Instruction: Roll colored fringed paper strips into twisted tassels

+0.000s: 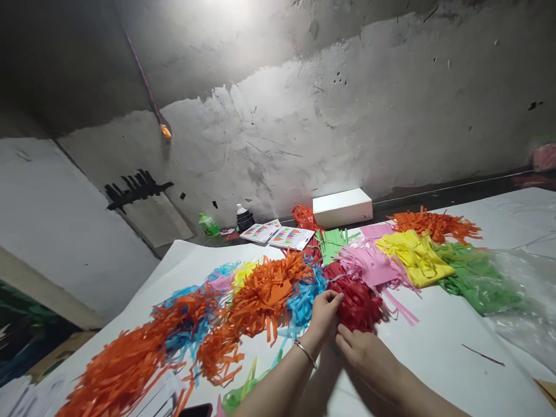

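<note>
At the far left of your tabletop (438, 341) lies a long orange fringe (130, 365), running up into blue fringe (185, 333) and a bigger orange heap (264, 292). Behind that heap, a bit of yellow (243, 272) and light blue shows. More blue strips (304, 301) lie just left of your left hand.

Your left hand (324, 313), with a bracelet (305, 352) on the wrist, reaches in from below, its fingertips pinched on the near left edge of the red fringe (358, 301). Your right hand (362, 353) sits just beside it, to the right and nearer you, fingers curled at the lower edge of the same red bundle. Its grip looks narrow and on the paper, but the fingertips are partly hidden, so I can't tell for sure. The red fringe rests on the tabletop in the middle of the spread, touching the blue strips on its left and the pink fringe (373, 263) on its right.

Further right come a yellow pile (414, 255), a green pile (475, 278) and, behind them, another orange pile (434, 223). Clear plastic (527, 301) covers the right edge.

At the back, by the wall, stand a green bottle (209, 224), printed cards (278, 234) and a white box (342, 207).
</note>
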Demonstrator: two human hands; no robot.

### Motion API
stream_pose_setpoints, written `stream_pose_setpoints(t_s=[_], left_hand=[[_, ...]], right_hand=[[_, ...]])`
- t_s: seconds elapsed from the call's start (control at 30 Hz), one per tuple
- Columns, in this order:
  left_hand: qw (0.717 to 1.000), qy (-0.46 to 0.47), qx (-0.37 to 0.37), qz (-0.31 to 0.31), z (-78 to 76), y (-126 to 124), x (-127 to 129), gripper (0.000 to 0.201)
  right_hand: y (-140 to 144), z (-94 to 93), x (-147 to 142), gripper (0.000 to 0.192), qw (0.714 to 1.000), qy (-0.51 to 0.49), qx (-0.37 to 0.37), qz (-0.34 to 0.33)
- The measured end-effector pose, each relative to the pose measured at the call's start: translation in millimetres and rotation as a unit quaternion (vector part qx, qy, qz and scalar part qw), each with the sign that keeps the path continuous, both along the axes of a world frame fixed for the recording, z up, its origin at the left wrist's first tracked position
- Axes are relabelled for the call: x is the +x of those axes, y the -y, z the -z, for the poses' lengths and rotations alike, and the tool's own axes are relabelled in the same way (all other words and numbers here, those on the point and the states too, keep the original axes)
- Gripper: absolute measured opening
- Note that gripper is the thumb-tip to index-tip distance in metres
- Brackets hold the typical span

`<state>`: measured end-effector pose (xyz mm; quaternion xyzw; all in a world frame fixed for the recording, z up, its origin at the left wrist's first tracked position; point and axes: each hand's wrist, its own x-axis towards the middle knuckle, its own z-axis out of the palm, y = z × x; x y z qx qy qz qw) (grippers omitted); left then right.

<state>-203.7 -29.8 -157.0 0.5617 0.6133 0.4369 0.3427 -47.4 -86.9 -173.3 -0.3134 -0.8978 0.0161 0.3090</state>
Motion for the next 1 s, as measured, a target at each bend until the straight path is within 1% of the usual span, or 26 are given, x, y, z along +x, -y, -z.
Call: stream_pose_setpoints(t_s=[0.1, 0.13, 0.2, 0.3, 0.37, 0.47, 0.53, 0.67, 0.77, 0.83, 0.9, 1.0], left_hand=[[1.000, -0.022, 0.016, 0.004, -0.3, 1.4, -1.5, 0.028], [0.999, -0.032, 0.025, 0.003, -0.8, 2.2, -2.4, 0.028], [0.997, -0.054, 0.048, -0.002, -3.6, 5.6, -3.9, 0.028], [0.989, -0.097, 0.109, -0.022, -13.1, 18.1, -3.4, 0.017], [0.978, -0.138, 0.159, -0.011, -20.6, 30.9, -0.3, 0.012], [0.950, -0.214, 0.218, 0.066, -27.1, 48.2, 7.1, 0.013], [0.928, -0.264, 0.237, 0.109, -27.4, 53.3, 12.1, 0.013], [0.893, -0.349, 0.238, 0.152, -28.2, 47.7, 15.9, 0.015], [0.870, -0.395, 0.227, 0.189, -36.2, 38.0, 11.5, 0.014], [0.863, -0.415, 0.212, 0.197, -43.8, 31.7, 6.2, 0.016], [0.861, -0.430, 0.195, 0.191, -50.5, 26.5, 1.6, 0.021], [0.857, -0.449, 0.169, 0.186, -54.0, 22.6, 1.6, 0.022]], right_hand=[[-7.6, 6.8, -12.0, 0.015, 0.994, 0.060, 0.036, 0.084], [-10.0, 8.3, -10.7, 0.011, 0.991, 0.073, 0.046, 0.104], [-14.4, 9.7, -2.7, 0.010, 0.986, 0.090, 0.069, 0.119], [-21.3, 8.0, 14.6, 0.013, 0.985, 0.088, 0.110, 0.101], [-25.8, 5.2, 24.5, 0.012, 0.984, 0.068, 0.139, 0.083], [-30.3, -1.3, 34.5, 0.011, 0.983, 0.028, 0.172, 0.066], [-31.3, -6.6, 38.7, 0.016, 0.981, 0.006, 0.184, 0.055], [-31.3, -13.9, 42.3, 0.029, 0.980, -0.013, 0.197, 0.037], [-31.9, -13.8, 43.0, 0.027, 0.979, -0.015, 0.201, 0.037], [-32.2, -11.6, 44.4, 0.024, 0.979, -0.006, 0.198, 0.036], [-31.9, -8.3, 47.4, 0.021, 0.981, 0.015, 0.191, 0.032], [-31.0, -1.3, 53.1, 0.026, 0.982, 0.062, 0.175, 0.027]])
